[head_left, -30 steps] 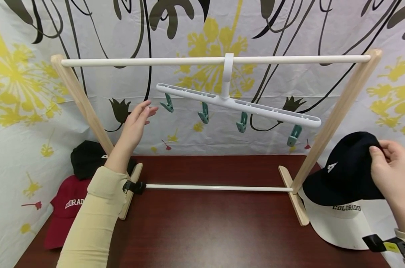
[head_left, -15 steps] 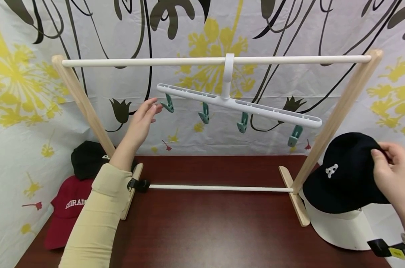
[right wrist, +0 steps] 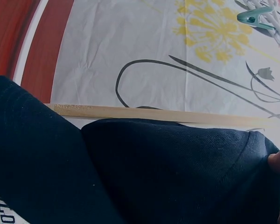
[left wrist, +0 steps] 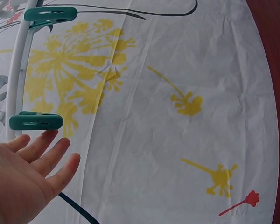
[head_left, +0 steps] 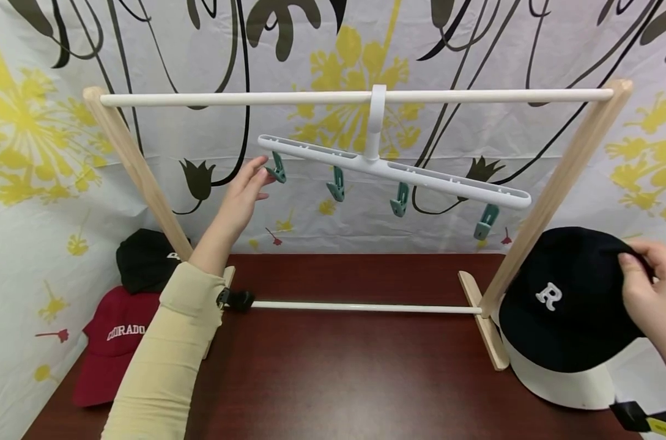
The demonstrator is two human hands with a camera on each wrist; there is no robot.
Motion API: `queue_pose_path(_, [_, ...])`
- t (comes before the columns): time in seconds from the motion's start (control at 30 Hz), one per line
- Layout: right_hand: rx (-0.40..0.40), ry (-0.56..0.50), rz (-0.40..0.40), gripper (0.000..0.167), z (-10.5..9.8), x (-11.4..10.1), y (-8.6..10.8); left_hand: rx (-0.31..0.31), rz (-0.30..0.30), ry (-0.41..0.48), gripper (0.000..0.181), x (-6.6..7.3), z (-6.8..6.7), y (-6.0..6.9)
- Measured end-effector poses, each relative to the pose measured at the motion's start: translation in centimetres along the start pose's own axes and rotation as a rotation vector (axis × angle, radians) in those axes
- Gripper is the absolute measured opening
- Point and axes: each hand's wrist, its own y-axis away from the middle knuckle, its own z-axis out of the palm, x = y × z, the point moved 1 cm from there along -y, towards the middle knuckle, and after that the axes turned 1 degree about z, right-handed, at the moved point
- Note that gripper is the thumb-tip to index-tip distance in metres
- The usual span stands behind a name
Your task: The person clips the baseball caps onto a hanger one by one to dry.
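My right hand [head_left: 656, 290] pinches the edge of a dark baseball cap [head_left: 577, 293] with a white letter R on its front. That cap hangs over a white cap [head_left: 566, 388], which is mostly hidden. In the right wrist view the dark cap [right wrist: 172, 168] fills the lower half. My left hand [head_left: 240, 198], fingers loosely spread, is at the leftmost green clip [head_left: 277, 168] of a white hanger [head_left: 443, 181]. The left wrist view puts the fingertips just below the clip [left wrist: 36, 121]; whether they touch it I cannot tell.
The hanger hooks over the white top rod [head_left: 228, 99] of a wooden-ended rack, whose right post [head_left: 558, 189] stands beside the dark cap. On the left lie a black cap [head_left: 145, 260] and a red cap [head_left: 112, 336]. A patterned cloth [head_left: 321, 232] hangs behind the brown table [head_left: 338, 379].
My left hand has moved right and slightly up to the leftmost clip. The right hand has lowered a little, and the dark cap has turned so its letter faces the camera.
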Motion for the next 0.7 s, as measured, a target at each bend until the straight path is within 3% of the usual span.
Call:
queue_pose_path(0.13, [0.014,-0.009,0.004,0.052,-0.11,-0.12,0.17,-0.008,-0.021,0.023,0.052,0.0,0.1,-0.11])
queue_pose_path(0.2, [0.009,0.007,0.002,0.04,-0.13,-0.18,0.22,-0.009,-0.028,0.036,0.051,-0.02,0.19,-0.17])
queue_pose_path(0.43, [0.006,-0.008,-0.003,0.029,0.0,-0.11,0.49,0.007,-0.052,0.051,0.05,-0.07,0.35,-0.1])
queue_pose_path(0.5, [0.006,-0.004,-0.013,0.013,0.04,-0.06,0.64,0.005,-0.058,0.057,0.049,-0.1,0.37,-0.03])
queue_pose_path(0.53, [0.006,-0.008,-0.015,0.014,0.06,-0.02,0.71,0.004,-0.061,0.06,0.049,-0.11,0.37,0.01])
queue_pose_path(0.7, [0.011,-0.069,-0.036,0.053,0.17,0.15,0.94,0.012,-0.068,0.065,0.049,-0.19,0.35,0.16])
